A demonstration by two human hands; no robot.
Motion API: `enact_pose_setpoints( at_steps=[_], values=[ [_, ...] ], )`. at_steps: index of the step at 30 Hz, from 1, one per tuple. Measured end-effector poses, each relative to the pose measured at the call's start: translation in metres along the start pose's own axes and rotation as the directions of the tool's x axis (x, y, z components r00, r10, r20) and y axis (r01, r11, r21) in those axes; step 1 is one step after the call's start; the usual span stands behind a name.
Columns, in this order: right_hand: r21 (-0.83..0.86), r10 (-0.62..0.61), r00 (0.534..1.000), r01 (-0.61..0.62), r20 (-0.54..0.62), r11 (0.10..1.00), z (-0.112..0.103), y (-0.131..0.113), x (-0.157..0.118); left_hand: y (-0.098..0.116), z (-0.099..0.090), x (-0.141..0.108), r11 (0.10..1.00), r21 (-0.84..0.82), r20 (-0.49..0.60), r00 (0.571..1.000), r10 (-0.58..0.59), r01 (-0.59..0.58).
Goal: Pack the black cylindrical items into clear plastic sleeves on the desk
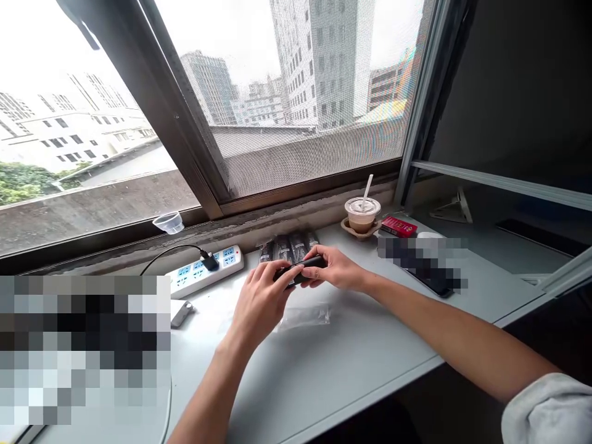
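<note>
Both of my hands grip one small black oblong object above the desk; its kind is not clear. My left hand has its fingers closed on the object's left end. On the other end, my right hand pinches with thumb and fingers. Just behind the hands, several dark items in clear plastic wrappers lie side by side, partly hidden by my fingers. Below the hands, an apparently flat clear plastic bag rests on the desk.
A white power strip with a black plug lies left. At right back stand an iced drink cup in a cardboard holder, a red box and a partly blurred phone. A clear plastic tub sits by the window.
</note>
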State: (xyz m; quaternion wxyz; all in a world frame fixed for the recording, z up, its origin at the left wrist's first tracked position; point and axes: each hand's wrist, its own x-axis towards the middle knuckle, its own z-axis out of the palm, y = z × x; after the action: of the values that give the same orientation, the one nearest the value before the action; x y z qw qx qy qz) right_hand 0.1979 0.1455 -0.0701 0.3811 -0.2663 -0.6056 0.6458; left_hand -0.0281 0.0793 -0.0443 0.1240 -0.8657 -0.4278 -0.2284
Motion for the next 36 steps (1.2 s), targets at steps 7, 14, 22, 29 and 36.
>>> enact_pose_setpoints(
  at_steps=[7,14,22,29,36],
  values=[
    [-0.47,-0.161,0.985,0.111,-0.066,0.876,-0.011,0.004,0.001,-0.013,0.0,-0.002,0.999,0.016,0.034,0.999,-0.031,0.031],
    [-0.577,-0.219,0.976,0.166,-0.022,0.8,-0.019,0.006,0.001,-0.021,-0.002,-0.005,0.996,0.048,0.094,0.993,-0.077,0.073],
    [-0.584,-0.266,0.964,0.211,-0.009,0.784,-0.023,0.005,0.001,-0.026,-0.005,-0.008,0.991,0.053,0.118,0.984,-0.131,0.126],
    [-0.606,-0.395,0.918,0.307,-0.014,0.734,-0.033,0.002,0.003,-0.055,-0.004,-0.017,0.977,0.034,0.064,0.975,-0.214,0.212],
    [-0.719,-0.417,0.904,0.351,0.093,0.6,-0.037,0.002,0.001,-0.06,-0.003,-0.019,0.979,0.003,0.078,0.976,-0.203,0.204]
  ],
)
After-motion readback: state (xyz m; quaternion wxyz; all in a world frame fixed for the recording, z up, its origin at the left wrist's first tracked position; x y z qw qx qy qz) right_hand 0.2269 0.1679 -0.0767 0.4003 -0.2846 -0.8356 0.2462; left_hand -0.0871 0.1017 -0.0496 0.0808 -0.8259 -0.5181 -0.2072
